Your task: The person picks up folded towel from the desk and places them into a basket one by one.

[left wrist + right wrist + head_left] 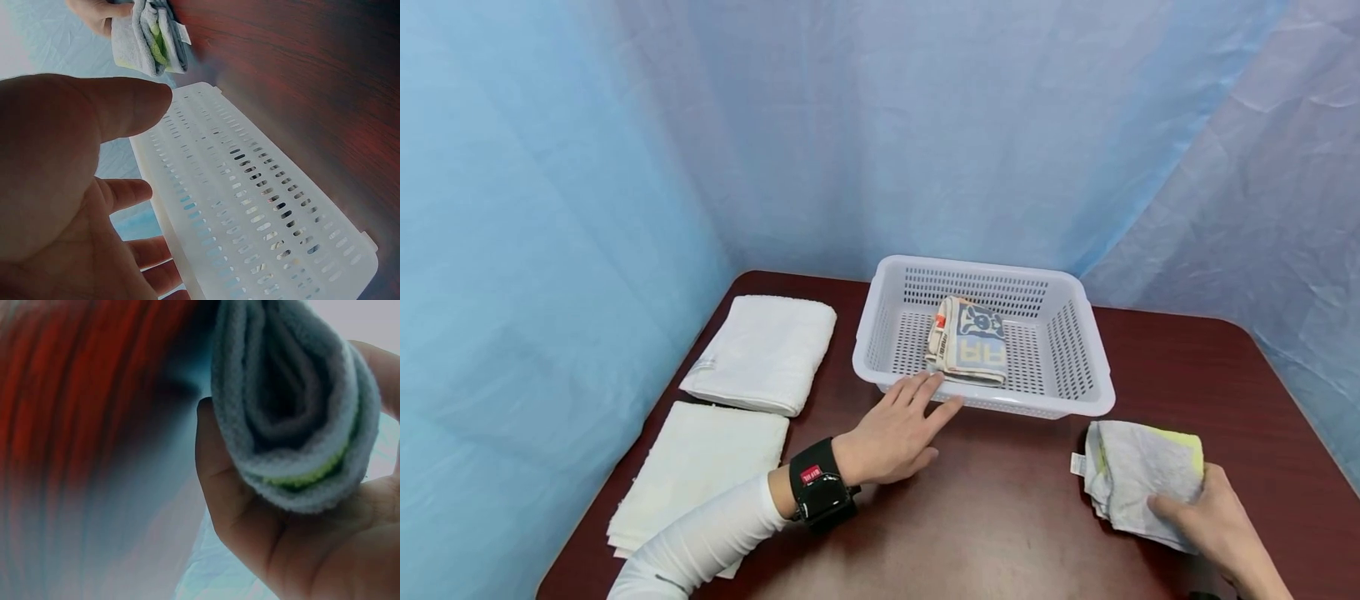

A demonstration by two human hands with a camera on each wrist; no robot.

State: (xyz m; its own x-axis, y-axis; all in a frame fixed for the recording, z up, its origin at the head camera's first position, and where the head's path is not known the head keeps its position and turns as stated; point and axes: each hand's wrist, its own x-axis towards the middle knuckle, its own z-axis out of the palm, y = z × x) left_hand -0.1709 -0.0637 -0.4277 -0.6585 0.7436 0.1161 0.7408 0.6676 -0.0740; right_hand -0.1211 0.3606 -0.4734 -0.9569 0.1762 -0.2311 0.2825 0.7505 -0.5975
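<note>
My right hand [1221,521] grips a folded grey towel [1142,479] with yellow-green edging, thumb on top. In the right wrist view, the towel's rolled layers [294,469] lie between the thumb and fingers. A white tag sticks out on its left side. My left hand [891,433] reaches to the near rim of a white plastic basket [1037,403], fingers extended. From the left wrist, its fingertips [156,250] are seen at the rim beside the slotted wall. Inside the basket lies a folded printed towel [977,342] in cream and blue.
Two white folded cloth piles lie on the table's left side: a towel [767,350] at the back and a flatter stack [700,467] in front, partly behind my left sleeve. The dark red-brown table [985,500] is bordered by blue curtains [910,142].
</note>
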